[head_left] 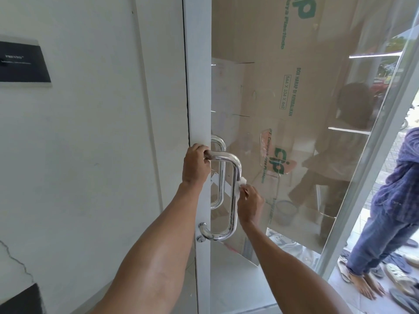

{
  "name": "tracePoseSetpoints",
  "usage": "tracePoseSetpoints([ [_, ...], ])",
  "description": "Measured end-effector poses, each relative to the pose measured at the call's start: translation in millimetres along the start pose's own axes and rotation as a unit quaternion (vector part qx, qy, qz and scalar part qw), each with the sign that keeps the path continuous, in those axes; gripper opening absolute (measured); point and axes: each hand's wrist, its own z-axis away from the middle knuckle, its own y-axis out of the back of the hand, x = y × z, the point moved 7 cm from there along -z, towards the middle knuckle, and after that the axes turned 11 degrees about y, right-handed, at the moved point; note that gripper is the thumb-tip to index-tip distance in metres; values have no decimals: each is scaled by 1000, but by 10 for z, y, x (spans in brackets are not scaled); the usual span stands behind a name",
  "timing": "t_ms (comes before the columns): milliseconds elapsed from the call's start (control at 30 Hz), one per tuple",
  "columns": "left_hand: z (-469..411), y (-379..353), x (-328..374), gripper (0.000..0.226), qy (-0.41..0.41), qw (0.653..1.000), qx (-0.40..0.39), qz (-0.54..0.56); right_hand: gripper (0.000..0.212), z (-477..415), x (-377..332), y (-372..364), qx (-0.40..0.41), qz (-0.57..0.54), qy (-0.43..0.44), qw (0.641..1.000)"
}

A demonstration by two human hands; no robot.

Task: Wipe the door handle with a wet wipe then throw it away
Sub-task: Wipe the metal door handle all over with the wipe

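A shiny chrome D-shaped door handle [233,207] is mounted on the white frame of a glass door [317,143]. My left hand [196,165] grips the handle's upper horizontal arm next to the frame. My right hand [249,203] pinches a small white wet wipe [240,183] and presses it against the right side of the vertical bar, just below the top bend. A second identical handle shows through the glass behind.
A white wall [90,132] with a black sign [22,62] fills the left. Cardboard boxes [283,87] stand behind the glass. A person in blue jeans [385,223] stands barefoot at the right by several sandals. A keyhole [200,239] sits below the handle.
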Motion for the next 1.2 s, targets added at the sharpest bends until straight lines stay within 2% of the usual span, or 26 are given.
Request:
tracePoseSetpoints([
  [133, 5, -9, -10, 29, 3, 1000, 3, 3, 8, 30, 60, -33, -38, -9, 9, 999],
  [267, -8, -22, -13, 30, 4, 1000, -1, 5, 5, 277, 213, -160, -76, -16, -32, 996],
  [400, -27, -30, -38, 34, 2, 1000, -6, 2, 5, 340, 279, -201, -66, -19, -84, 994],
  [633, -81, -38, -61, 37, 6, 1000, -8, 5, 3, -64, -162, -117, -2, -39, -8, 999],
  [833, -87, -59, -55, 38, 11, 1000, -10, 8, 6, -175, -185, -83, 13, -60, 1, 998],
  [1200, -113, -53, -60, 38, 14, 999, -14, 26, 12, 304, 428, -348, -124, 11, -137, 983],
])
